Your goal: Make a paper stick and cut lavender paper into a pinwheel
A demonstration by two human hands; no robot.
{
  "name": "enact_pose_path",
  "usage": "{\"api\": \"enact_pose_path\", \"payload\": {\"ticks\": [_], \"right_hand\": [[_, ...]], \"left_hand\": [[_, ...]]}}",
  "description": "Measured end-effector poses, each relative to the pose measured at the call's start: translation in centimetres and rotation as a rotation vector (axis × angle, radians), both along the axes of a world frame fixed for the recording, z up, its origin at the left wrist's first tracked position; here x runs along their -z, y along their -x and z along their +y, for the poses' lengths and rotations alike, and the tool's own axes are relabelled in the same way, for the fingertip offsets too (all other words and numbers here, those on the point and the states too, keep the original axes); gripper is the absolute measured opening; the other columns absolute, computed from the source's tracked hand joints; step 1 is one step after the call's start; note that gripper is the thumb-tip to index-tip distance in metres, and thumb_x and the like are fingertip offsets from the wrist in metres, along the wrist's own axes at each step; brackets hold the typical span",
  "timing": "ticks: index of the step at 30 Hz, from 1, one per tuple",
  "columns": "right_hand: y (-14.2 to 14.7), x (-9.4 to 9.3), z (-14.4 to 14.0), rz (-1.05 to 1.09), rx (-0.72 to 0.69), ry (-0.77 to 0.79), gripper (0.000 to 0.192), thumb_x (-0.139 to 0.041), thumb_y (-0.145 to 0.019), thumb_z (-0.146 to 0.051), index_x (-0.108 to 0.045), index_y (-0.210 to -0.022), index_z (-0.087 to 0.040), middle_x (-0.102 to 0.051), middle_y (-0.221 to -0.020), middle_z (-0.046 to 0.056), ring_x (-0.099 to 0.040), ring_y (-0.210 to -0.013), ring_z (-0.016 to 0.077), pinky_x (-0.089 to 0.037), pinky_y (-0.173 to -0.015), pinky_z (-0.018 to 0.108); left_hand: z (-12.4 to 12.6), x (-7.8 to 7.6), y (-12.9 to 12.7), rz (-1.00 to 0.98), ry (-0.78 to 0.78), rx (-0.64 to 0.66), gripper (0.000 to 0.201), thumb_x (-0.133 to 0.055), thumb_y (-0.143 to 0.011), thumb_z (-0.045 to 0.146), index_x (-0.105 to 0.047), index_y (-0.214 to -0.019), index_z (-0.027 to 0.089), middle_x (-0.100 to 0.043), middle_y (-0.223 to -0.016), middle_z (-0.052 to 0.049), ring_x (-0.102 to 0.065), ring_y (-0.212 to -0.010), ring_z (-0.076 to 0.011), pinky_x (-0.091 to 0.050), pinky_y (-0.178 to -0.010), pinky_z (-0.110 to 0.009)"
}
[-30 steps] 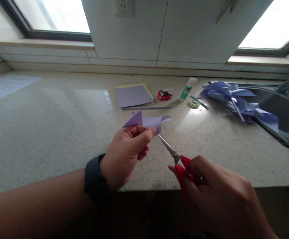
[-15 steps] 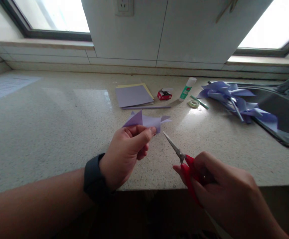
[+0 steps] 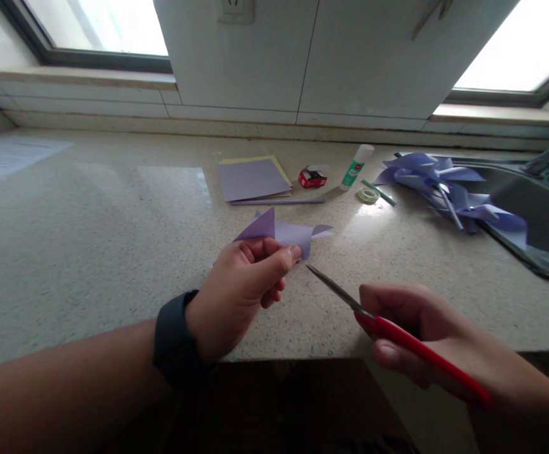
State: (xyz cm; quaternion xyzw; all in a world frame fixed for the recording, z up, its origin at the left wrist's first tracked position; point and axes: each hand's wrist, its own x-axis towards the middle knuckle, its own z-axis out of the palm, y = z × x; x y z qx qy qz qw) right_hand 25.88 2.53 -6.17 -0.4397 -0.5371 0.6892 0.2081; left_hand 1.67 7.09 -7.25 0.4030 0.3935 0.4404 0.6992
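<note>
Left hand (image 3: 236, 290) pinches a folded lilac paper piece (image 3: 286, 232) between thumb and fingers, held over the stone counter (image 3: 89, 239). Right hand (image 3: 426, 334) grips red-handled scissors (image 3: 388, 328), blades closed, tip just short of the paper, not touching. Paper shows cut, splayed flaps; further cutting looks unfinished. Beyond the paper: a stack of sheets (image 3: 253, 178), small red box (image 3: 313, 178), glue stick (image 3: 356, 166), tape roll (image 3: 368, 195). Right of these, finished lilac pinwheels (image 3: 449, 189) lie at the sink (image 3: 539, 221) rim. Nothing lies between blades and paper.
</note>
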Motion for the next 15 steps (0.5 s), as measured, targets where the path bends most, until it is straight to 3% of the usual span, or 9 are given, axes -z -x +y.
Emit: {"api": "enact_pose_path", "payload": {"ticks": [15], "right_hand": [[-0.18, -0.18, 0.21, 0.027, 0.009, 0.028, 0.043, -0.078, -0.083, -0.044, -0.044, -0.073, -0.020, -0.037, -0.063, -0.008, -0.030, -0.051, 0.0043, -0.023, -0.040, 0.014]], "left_hand": [[-0.10, 0.13, 0.11, 0.039, -0.039, 0.032, 0.031, -0.074, -0.087, 0.036, -0.057, -0.069, 0.018, -0.052, -0.053, 0.008, -0.044, -0.046, -0.0032, -0.035, -0.046, -0.014]]}}
